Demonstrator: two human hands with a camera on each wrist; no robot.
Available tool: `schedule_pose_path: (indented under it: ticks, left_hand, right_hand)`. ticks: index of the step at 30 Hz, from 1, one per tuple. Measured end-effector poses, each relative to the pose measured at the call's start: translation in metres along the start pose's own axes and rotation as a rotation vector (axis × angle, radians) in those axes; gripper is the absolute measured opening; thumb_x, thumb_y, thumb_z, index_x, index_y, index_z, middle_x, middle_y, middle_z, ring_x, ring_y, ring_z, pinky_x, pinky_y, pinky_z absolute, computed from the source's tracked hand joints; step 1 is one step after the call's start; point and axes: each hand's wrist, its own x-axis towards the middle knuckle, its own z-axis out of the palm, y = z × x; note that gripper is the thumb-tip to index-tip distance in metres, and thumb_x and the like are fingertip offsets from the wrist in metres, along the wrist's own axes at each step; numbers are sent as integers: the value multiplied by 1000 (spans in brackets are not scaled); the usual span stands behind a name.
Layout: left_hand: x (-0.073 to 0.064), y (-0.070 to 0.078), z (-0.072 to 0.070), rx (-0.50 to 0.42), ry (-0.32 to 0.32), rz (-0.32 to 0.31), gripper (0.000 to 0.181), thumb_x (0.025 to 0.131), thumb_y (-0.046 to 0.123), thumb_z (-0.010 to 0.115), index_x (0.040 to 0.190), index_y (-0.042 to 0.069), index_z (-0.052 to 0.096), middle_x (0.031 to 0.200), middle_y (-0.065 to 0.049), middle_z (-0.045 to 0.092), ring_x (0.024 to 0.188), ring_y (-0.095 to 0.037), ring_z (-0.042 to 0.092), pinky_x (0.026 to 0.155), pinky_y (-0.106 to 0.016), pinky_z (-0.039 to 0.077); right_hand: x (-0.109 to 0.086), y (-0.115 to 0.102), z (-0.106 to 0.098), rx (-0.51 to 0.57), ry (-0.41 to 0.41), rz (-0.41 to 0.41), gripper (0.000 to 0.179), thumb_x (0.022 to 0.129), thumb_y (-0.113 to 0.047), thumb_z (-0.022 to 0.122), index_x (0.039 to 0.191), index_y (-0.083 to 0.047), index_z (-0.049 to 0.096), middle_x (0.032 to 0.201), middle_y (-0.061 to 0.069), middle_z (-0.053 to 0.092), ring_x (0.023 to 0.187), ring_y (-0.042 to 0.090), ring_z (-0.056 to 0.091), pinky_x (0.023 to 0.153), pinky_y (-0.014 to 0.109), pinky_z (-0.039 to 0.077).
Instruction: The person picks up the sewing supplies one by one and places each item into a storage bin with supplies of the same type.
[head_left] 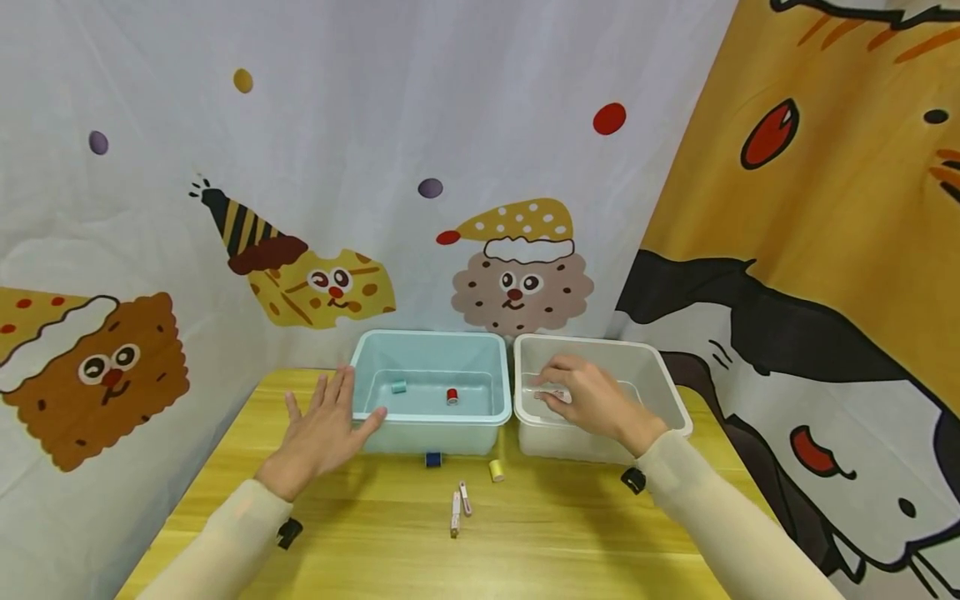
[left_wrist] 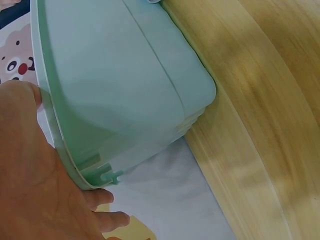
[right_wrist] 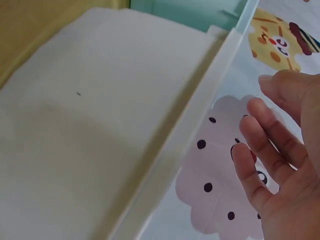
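Note:
My left hand (head_left: 318, 433) rests at the left front corner of the light blue bin (head_left: 431, 435), fingers spread and straight along its rim. My right hand (head_left: 588, 396) hovers over the white bin (head_left: 577, 446), thumb and fingers parted and loosely bent, with nothing held in the right wrist view. Below its fingertips, a small slim pale item (head_left: 553, 393) shows inside the white bin. Inside the blue bin lie a teal thread spool (head_left: 399, 387) and a red thread spool (head_left: 452, 396).
On the wooden table (head_left: 360, 542), a dark blue spool (head_left: 432, 459) sits against the blue bin's front, and a yellow spool (head_left: 497, 471) stands nearer the white bin. Two slim white-and-pink items (head_left: 455, 512) lie closer to me. A printed cloth (head_left: 337, 167) hangs behind the bins.

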Motion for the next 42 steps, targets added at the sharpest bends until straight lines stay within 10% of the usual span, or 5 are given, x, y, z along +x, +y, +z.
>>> schedule_pose_path:
  ticks: [22, 30, 42]
  left_hand:
    - [-1, -1, 4, -2, 8, -4, 114, 115, 83, 41, 185, -3, 15, 194, -29, 17, 178, -63, 17, 128, -101, -2]
    - [1, -1, 3, 2, -1, -4, 115, 115, 83, 41, 185, -4, 13, 194, -29, 15, 178, -62, 17, 128, -100, -3]
    - [1, -1, 3, 7, -1, -2, 115, 115, 84, 40, 185, -4, 14, 194, -28, 15, 178, -62, 17, 127, -100, -3]
  right_hand:
    - [-31, -33, 19, -17, 89, -71, 25, 98, -12, 95, 123, -17, 90, 117, -1, 80, 96, 10, 75, 79, 25, 67]
    - [-39, -42, 29, 3, 92, -83, 36, 96, -12, 97, 129, -19, 88, 124, 1, 81, 119, 20, 80, 100, 37, 71]
    - [-53, -54, 51, 85, 41, -45, 40, 99, -17, 95, 137, -14, 83, 124, -2, 79, 94, 4, 73, 81, 21, 67]
